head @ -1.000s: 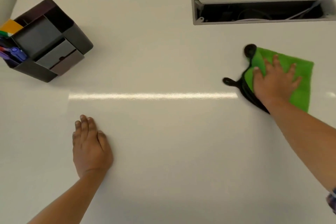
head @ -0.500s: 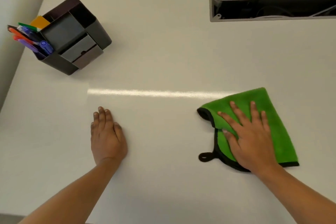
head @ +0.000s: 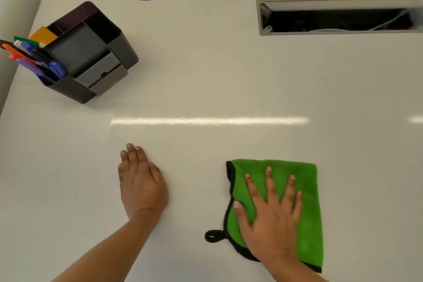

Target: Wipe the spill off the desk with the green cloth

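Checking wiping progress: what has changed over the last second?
The right hand, flat with fingers spread on the green cloth, has dragged it from far right, near the cable slot, back toward the person. The left hand stays flat on the desk; the organizer is unmoved.

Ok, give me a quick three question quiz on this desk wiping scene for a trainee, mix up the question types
1. True or false: the right hand lies flat, fingers spread, on the green microfibre cloth with black trim.
2. Where does the cloth's black hanging loop lie? A) at the cloth's near left corner B) under the palm C) beside the cable slot
3. Fill in: the left hand rests palm down on the bare white ____.

Key:
1. True.
2. A.
3. Desk. The black desk organiser with coloured pens stands at the far left, and the open grey-framed cable slot is at the far right.
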The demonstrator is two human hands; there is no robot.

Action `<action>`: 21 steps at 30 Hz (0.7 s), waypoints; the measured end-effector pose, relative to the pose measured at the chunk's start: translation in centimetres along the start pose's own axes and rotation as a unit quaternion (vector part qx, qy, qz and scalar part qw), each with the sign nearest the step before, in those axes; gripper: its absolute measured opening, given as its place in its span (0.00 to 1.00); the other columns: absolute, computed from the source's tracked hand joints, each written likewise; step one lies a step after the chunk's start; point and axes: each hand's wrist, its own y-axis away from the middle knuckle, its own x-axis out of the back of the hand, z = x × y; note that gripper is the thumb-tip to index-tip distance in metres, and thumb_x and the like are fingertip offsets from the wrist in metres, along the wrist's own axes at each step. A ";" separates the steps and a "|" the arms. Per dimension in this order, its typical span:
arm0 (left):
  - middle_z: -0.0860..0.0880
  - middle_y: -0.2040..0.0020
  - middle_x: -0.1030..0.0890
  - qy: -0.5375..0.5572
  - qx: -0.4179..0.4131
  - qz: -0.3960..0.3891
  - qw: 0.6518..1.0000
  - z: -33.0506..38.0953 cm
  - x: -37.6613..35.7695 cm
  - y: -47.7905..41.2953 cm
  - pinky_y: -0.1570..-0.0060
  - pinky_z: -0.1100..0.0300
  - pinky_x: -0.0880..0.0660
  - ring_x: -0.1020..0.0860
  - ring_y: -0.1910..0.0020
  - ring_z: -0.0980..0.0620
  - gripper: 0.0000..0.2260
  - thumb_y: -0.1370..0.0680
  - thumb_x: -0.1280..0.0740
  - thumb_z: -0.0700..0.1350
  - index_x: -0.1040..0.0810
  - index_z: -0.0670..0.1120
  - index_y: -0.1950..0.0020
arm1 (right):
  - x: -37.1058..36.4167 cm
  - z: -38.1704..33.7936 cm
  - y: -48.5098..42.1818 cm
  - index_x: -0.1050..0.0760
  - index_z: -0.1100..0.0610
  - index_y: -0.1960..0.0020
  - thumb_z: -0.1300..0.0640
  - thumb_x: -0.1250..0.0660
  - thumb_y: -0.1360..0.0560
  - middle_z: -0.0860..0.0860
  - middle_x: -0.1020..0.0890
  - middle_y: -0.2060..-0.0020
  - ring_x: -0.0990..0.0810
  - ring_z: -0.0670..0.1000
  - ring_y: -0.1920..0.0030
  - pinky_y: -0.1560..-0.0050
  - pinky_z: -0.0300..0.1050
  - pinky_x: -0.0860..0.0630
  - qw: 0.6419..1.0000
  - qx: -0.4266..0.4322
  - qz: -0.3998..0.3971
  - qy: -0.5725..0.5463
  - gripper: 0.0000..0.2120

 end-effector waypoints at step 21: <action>0.46 0.21 0.50 0.025 -0.010 0.000 1.000 -0.1 0.2 0.0 0.26 0.55 0.58 0.55 0.23 0.50 0.25 0.19 0.53 0.47 0.50 0.42 0.22 | 4.8 -10.6 -24.5 0.45 0.34 0.23 0.24 0.53 0.30 0.49 0.45 0.19 0.53 0.68 0.21 0.25 0.72 0.53 0.987 0.148 0.033 0.050 0.37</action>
